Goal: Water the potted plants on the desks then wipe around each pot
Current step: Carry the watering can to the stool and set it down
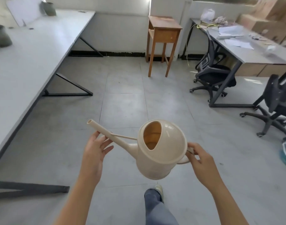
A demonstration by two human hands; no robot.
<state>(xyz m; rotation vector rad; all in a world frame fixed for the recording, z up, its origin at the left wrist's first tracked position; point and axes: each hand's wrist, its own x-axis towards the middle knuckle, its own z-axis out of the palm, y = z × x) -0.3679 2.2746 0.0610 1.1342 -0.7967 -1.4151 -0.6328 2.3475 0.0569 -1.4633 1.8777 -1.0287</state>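
Note:
A cream plastic watering can point(160, 153) hangs in the air over the tiled floor, its spout pointing up and left. My right hand point(202, 161) grips its handle at the back. My left hand point(95, 151) supports the long spout from below with relaxed, nearly straight fingers. On the long white desk point(33, 51) to the left stand two dark green pots: one point(0, 36) near the left edge of view, another point(49, 8) farther back. Their plants are out of frame or blurred.
A small wooden side table point(163, 39) stands against the far wall. A cluttered desk point(246, 46) with papers and cardboard boxes is at the right, with two black office chairs point(213, 75) beside it. My leg and shoe point(156, 198) show below.

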